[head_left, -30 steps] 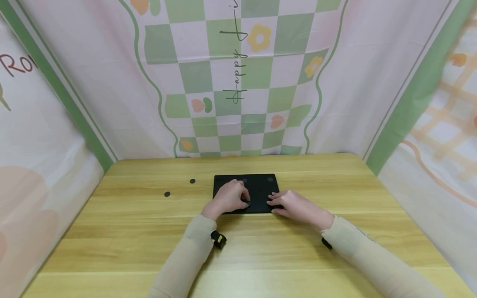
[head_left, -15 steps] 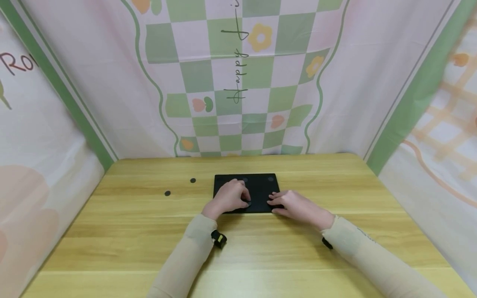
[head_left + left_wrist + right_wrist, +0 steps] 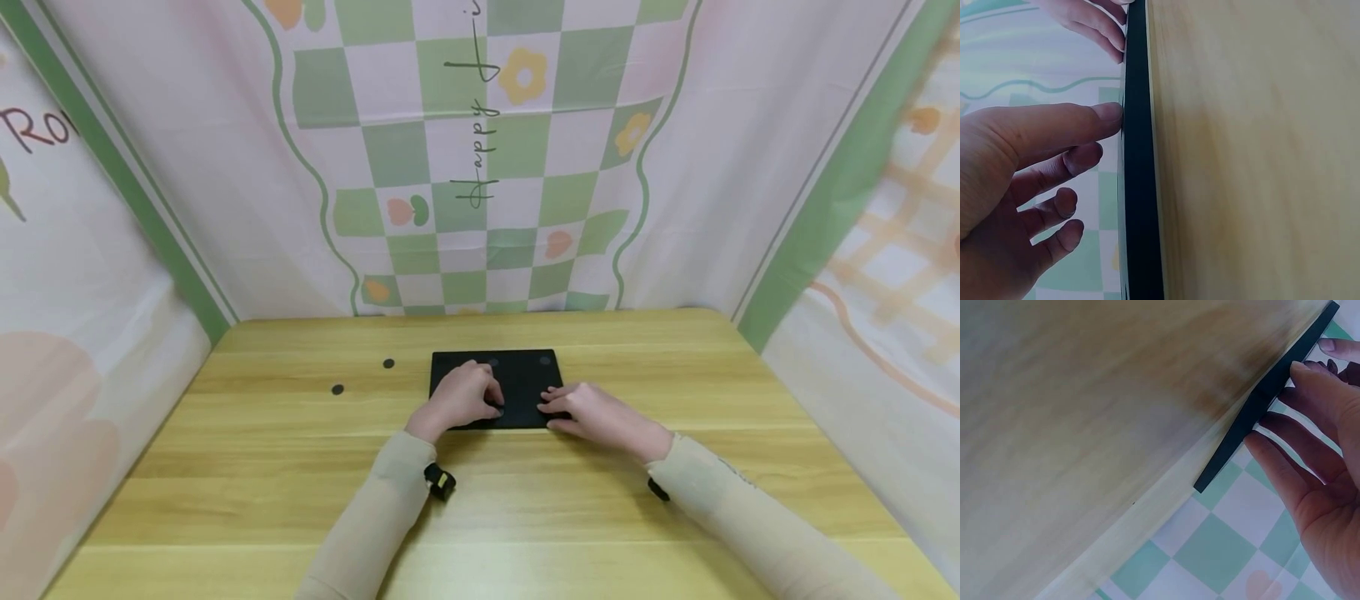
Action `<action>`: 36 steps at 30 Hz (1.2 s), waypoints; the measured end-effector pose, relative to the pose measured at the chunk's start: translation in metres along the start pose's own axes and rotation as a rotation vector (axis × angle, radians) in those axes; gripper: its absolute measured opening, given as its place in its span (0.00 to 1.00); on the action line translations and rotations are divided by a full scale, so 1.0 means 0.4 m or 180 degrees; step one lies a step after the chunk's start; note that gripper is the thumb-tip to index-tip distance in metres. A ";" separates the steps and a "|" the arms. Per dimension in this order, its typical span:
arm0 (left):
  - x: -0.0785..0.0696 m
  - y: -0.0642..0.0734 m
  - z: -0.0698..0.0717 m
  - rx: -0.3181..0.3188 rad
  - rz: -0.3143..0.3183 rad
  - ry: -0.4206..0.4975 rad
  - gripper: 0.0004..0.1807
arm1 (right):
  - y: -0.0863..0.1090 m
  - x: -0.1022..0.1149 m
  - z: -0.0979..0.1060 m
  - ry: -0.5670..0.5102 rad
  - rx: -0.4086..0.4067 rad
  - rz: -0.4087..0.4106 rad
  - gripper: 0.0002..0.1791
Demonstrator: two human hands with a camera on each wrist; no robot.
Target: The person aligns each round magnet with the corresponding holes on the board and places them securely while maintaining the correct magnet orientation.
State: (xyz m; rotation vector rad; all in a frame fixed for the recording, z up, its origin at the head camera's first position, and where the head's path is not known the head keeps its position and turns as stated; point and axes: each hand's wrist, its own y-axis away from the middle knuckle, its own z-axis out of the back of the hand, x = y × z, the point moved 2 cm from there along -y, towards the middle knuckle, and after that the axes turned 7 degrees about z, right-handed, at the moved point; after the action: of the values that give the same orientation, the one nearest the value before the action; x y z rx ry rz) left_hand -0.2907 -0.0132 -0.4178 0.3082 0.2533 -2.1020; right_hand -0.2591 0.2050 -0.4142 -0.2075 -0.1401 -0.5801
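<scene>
A thin black rectangular board (image 3: pixel 521 387) lies flat on the table, with small dark round discs along its far edge, such as the disc (image 3: pixel 544 361) at the far right corner. My left hand (image 3: pixel 465 396) is over the board's left half. In the left wrist view its thumb (image 3: pixel 1108 112) presses on the board, while the other fingers hang loosely bent off the surface. A dark disc (image 3: pixel 500 410) shows right at the thumb and index tips. My right hand (image 3: pixel 600 417) rests thumb and fingertips on the board's right side, as the right wrist view also shows.
Two loose dark discs lie on the wooden table (image 3: pixel 480 517) left of the board, a nearer disc (image 3: pixel 337 389) and a farther disc (image 3: pixel 388 363). A patterned cloth (image 3: pixel 487 167) hangs behind the table, with further cloth at both sides.
Both hands stay in place on the board. The loose discs and the board have not moved; the head view shifts only very slightly.
</scene>
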 end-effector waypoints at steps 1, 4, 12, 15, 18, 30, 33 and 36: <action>0.001 0.001 0.000 -0.0011 0.0005 -0.0003 0.04 | 0.000 0.000 0.000 0.0004 -0.0001 0.0005 0.15; 0.008 0.004 0.001 -0.0055 0.0023 -0.0018 0.05 | 0.000 0.000 -0.002 0.0019 -0.0006 0.0019 0.15; 0.035 0.014 0.009 -0.0150 0.0098 0.0038 0.03 | 0.002 -0.001 -0.003 0.0014 -0.0042 0.0023 0.15; 0.050 0.019 0.013 -0.0189 0.0135 0.0092 0.03 | 0.002 -0.001 -0.003 0.0010 -0.0044 0.0019 0.15; 0.066 0.026 0.018 -0.0210 0.0197 0.0150 0.04 | 0.003 -0.001 -0.004 0.0014 -0.0039 0.0013 0.16; 0.121 0.048 0.042 -0.0233 0.0378 0.0400 0.04 | 0.003 -0.004 -0.007 0.0014 -0.0034 0.0000 0.16; 0.133 0.052 0.047 -0.0275 0.0433 0.0411 0.05 | 0.003 -0.005 -0.007 0.0010 -0.0034 -0.0008 0.16; 0.146 0.057 0.052 -0.0315 0.0459 0.0437 0.05 | 0.002 -0.003 -0.005 0.0008 -0.0037 -0.0011 0.16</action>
State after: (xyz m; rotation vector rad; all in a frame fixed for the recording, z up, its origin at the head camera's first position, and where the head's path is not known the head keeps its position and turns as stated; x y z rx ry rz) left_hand -0.3030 -0.0780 -0.4179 0.4004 0.4032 -1.9220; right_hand -0.2595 0.2060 -0.4165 -0.2180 -0.1347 -0.5846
